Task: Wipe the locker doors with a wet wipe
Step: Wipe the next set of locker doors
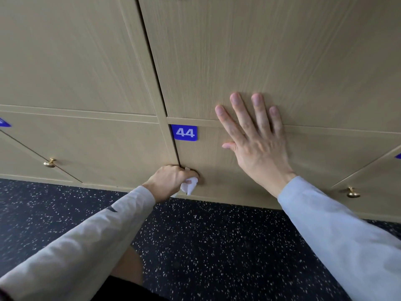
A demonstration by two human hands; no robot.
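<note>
Bottom row of tan wood-grain lockers, seen from above and close. Door 44 (219, 170) low in the middle, with a blue plate (184, 132) reading "44" at its top left corner.

Left hand (171, 177) at the left edge of door 44, just beside the dark gap between doors, fingers curled and clamped on a white wipe (190, 186). Wipe bunched, pressed against the door, a loose corner hanging below the fist. Brass knob under that hand mostly hidden; cannot tell whether the wipe wraps it.

Right hand (258, 146) flat on the locker front, fingers apart and straight, holding nothing. Palm on door 44, fingertips (236, 98) reaching over the seam onto the upper door (271, 53). Thumb out to the left, near the plate but apart from it.

Both arms in long pale sleeves, left (86, 242) greyish-beige, right (338, 235) light blue-grey.

Neighbouring door (104, 146) at left with a brass knob (50, 163); another knob (352, 193) on the door at far right. Part of a second blue plate (4, 122) at the left edge, number unreadable. A blue sliver at the right edge, too small to tell.

Dark speckled floor (217, 246) below the lockers. A bare knee (130, 266) at the bottom, between the arms.
</note>
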